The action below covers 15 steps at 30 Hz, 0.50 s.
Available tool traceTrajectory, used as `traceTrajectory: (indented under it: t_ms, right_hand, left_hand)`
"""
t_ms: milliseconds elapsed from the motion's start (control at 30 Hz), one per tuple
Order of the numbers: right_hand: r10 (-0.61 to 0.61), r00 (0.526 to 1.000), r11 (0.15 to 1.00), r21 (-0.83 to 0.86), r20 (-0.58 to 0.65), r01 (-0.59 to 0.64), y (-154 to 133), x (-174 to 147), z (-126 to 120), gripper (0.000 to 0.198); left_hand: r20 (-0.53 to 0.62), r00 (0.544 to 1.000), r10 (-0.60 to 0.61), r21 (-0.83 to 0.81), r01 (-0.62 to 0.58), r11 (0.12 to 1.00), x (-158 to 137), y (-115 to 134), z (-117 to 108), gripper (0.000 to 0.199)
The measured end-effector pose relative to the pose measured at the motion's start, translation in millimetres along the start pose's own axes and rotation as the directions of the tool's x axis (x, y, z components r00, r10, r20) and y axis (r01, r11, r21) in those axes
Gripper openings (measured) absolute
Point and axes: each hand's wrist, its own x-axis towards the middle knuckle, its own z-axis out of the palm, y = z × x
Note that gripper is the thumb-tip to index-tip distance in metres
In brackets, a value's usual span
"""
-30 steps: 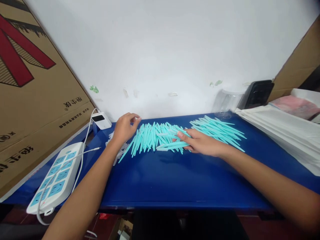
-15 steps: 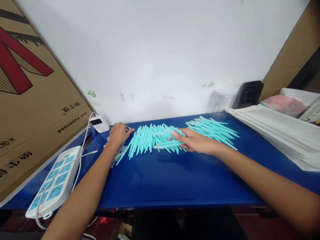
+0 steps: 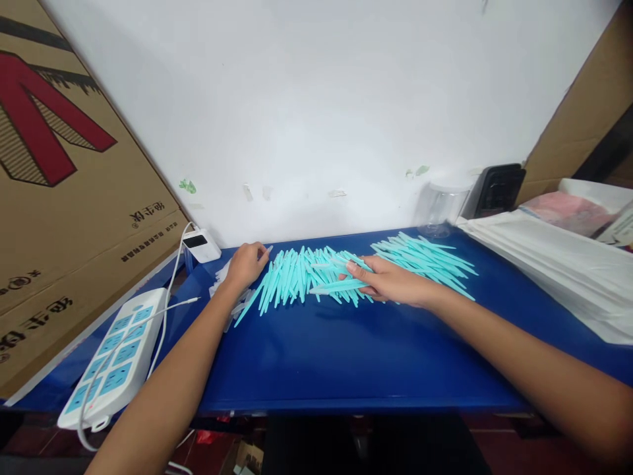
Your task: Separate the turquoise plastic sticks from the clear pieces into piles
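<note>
Cannot count teal sticks [image 3: 339,286] in right hand [image 3: 388,280], centre of frame, nor see their ends inside the grip. Left of centre: can see only the tip of a pale piece [image 3: 270,250] past left hand [image 3: 247,264]; cannot see translucent pieces [image 3: 221,276] in full behind left forearm [image 3: 171,376]. Cannot read display [image 3: 196,241] on white device [image 3: 210,251], too small, nor small print [image 3: 148,241] on cardboard box [image 3: 101,191], cut off at left edge. Lose right forearm [image 3: 519,349] at right edge, left forearm at bottom.
</note>
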Motion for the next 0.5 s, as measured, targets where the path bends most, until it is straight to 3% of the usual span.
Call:
traceTrajectory:
  t_ms: [100,233,367,500]
  right_hand:
    - [-0.015,1.000,1.000,0.002,0.008,0.015,-0.3,0.6,-0.8,0.065]
    - [-0.016,1.000,1.000,-0.003,0.022,0.016,-6.7,-2.8,0.9,0.066]
    - [-0.024,0.999,0.999,-0.028,0.022,0.024,-10.5,-3.8,1.8,0.064]
    - [-0.061,0.997,0.998,-0.029,0.048,0.062,-6.1,-0.8,0.0,0.064]
  left_hand:
    - [-0.023,1.000,0.012,-0.282,-0.018,0.959,-0.6,13.0,-3.7,0.033]
    - [0.028,0.998,-0.055,-0.769,0.056,0.637,-6.0,38.5,-10.5,0.045]
    - [0.128,0.991,-0.035,-0.882,0.130,0.452,-15.2,61.3,-16.4,0.048]
    - [0.145,0.989,0.032,-0.946,0.129,0.298,-21.9,75.8,-19.0,0.040]
